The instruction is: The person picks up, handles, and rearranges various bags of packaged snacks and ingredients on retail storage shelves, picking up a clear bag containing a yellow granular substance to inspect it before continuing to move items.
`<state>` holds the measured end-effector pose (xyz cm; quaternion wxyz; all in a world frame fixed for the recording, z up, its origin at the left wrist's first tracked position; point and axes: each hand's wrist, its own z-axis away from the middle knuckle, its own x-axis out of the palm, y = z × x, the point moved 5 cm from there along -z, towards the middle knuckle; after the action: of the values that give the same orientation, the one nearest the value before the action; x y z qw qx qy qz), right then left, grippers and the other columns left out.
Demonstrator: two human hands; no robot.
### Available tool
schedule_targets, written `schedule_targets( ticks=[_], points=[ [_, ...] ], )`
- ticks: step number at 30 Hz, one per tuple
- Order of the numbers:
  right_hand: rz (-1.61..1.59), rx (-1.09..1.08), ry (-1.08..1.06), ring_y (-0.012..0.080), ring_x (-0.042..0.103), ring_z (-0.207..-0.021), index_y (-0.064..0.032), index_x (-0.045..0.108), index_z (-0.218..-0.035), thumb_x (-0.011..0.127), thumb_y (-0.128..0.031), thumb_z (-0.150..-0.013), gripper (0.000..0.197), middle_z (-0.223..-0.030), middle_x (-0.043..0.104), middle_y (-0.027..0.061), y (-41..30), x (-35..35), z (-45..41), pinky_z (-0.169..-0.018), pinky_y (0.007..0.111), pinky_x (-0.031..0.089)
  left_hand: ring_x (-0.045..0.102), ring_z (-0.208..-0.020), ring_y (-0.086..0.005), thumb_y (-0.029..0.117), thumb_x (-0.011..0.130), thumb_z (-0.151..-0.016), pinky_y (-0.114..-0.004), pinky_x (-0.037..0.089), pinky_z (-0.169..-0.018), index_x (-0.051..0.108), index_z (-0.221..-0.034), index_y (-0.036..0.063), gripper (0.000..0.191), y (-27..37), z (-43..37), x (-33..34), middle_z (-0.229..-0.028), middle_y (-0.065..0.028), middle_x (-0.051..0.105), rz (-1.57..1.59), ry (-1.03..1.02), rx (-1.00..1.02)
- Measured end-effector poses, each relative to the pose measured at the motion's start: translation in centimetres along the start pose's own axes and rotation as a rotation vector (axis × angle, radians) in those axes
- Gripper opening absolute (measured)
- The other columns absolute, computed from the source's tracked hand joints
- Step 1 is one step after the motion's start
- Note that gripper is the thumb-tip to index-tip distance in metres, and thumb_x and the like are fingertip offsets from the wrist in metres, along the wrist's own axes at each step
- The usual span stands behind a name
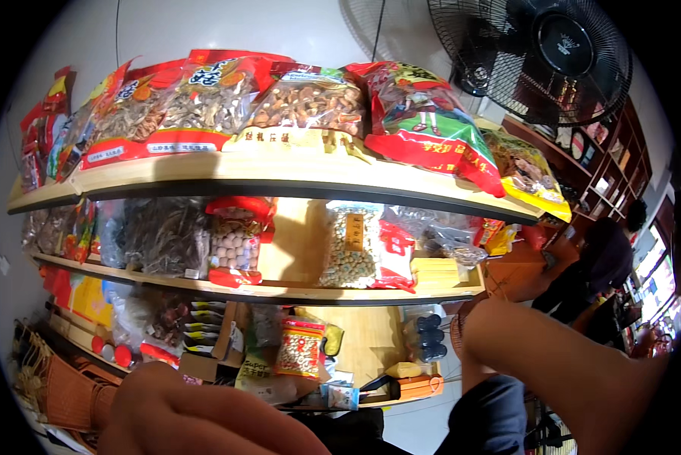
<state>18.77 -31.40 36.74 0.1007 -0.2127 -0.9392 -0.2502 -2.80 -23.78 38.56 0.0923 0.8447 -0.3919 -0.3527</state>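
Note:
At the bottom left, close to the camera, my left hand (204,418) shows as large bent fingers; the picture's edge cuts it off. On the right my right arm (568,364) comes in, bent at the wrist, and my right hand (482,335) is mostly turned away, its fingers hidden. Neither hand visibly touches the wooden shelf unit (340,165) before me. Plastic bags of dried mushrooms (312,102) fill its top board. On the middle board stand a bag of round beige dried goods (235,247) and a bag of pale seeds or nuts (349,256).
A black electric fan (565,45) juts in at the upper right. The lowest board holds a red-edged packet (300,347), dark bottles (430,338) and an orange box (420,387). Woven baskets (70,392) stand lower left. Another person (599,261) is at the right.

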Motion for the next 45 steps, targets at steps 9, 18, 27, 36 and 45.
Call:
schedule_targets(
  ticks=[9,18,27,36,45],
  points=[
    [0.06,0.088,-0.084,0.0191,0.047,-0.071,-0.0129,0.054,-0.085,0.039,-0.028,-0.084,0.021,-0.067,0.045,0.0032,-1.0,-0.2,2.3,-0.063,0.036,0.038,0.053,-0.08,-0.0182,0.022,0.064,-0.082,-0.027,0.044,-0.061,0.065,-0.094,0.0175,0.013,0.5,2.6,0.7,-0.086,-0.003,0.058,0.004,0.195,0.123],
    [0.1,0.883,-0.149,0.0135,0.052,-0.056,0.0025,0.057,-0.084,0.046,-0.001,-0.086,0.012,-0.069,0.057,0.0092,5.3,-3.7,19.9,-0.052,0.025,0.043,0.055,-0.073,-0.0186,0.019,0.063,-0.081,-0.028,0.045,-0.058,0.065,-0.089,0.0103,0.012,-1.1,4.5,1.3,-0.081,-0.0064,0.059,0.056,0.392,0.284],
    [0.801,1.298,-0.79,0.0406,0.046,-0.105,-0.0002,0.043,-0.118,0.06,-0.003,-0.074,0.048,-0.11,0.048,0.0246,10.1,-11.0,37.2,-0.093,0.044,0.038,0.059,-0.073,-0.0213,-0.002,0.053,-0.073,-0.032,0.049,-0.065,0.059,-0.089,-0.0046,0.017,-9.9,6.2,1.5,-0.082,-0.0132,0.06,0.14,0.303,-0.021],
    [0.659,1.312,-0.882,0.0406,0.046,-0.105,-0.0007,0.035,-0.124,0.069,-0.003,-0.067,0.066,-0.112,0.05,0.0253,9.0,-9.6,39.2,-0.09,0.045,0.039,0.06,-0.09,-0.021,0.013,0.054,-0.087,-0.03,0.047,-0.08,0.052,-0.111,-0.0018,0.027,-39.5,17.7,1.7,-0.099,-0.0144,0.062,-0.177,0.589,-0.884],
    [0.664,1.415,-0.773,0.04,0.051,-0.102,-0.0011,0.035,-0.123,0.069,0.0,-0.067,0.065,-0.111,0.052,0.0249,9.4,-11.2,40.1,-0.088,0.044,0.042,0.017,-0.137,-0.0367,0.064,0.045,-0.082,-0.041,0.019,-0.111,0.028,-0.138,-0.0046,0.091,-47.1,17.7,8.0,-0.144,-0.0268,0.023,-0.119,0.475,-1.3]
  ],
)
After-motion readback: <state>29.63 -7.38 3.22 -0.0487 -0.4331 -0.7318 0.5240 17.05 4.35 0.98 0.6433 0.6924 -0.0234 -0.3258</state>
